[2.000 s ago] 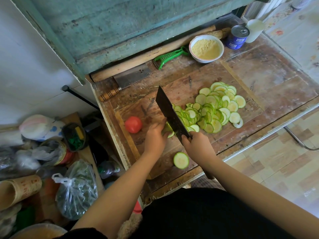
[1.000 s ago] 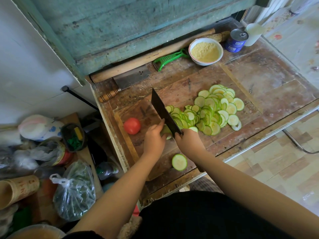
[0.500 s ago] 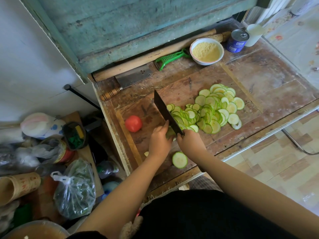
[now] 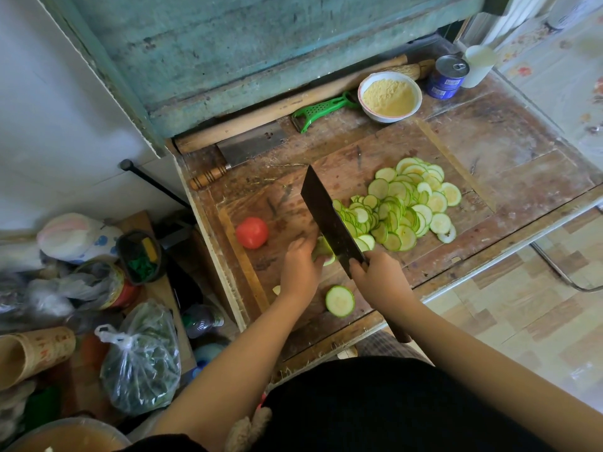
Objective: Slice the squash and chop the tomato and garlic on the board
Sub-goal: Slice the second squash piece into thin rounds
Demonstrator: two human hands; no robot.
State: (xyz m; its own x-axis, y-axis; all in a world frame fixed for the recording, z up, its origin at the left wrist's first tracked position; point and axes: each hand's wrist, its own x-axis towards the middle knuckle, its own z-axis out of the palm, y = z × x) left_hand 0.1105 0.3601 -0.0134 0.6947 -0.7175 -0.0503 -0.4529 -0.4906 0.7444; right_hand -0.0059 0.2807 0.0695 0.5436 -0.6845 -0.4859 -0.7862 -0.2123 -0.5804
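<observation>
A thick round squash piece (image 4: 340,301) lies cut face up on the board (image 4: 375,158), nearest the body, between the two wrists. Just beyond it, the right hand (image 4: 378,282) is wrapped as a closed grip around the handle of the dark cleaver (image 4: 329,220), whose blade is angled away and to the left. Directly left of that grip, the remaining squash end (image 4: 321,251) is pinned against the board by the curled fingers of the left hand (image 4: 298,270), touching the blade's side. The whole tomato (image 4: 252,232) sits further left, apart from the hand. Right of the blade, a heap of thin squash slices (image 4: 404,207) is spread out. Farther back on the surface (image 4: 538,177), a second cleaver (image 4: 251,148), a green peeler (image 4: 321,109) and a bowl of yellow meal (image 4: 390,96) are seen.
</observation>
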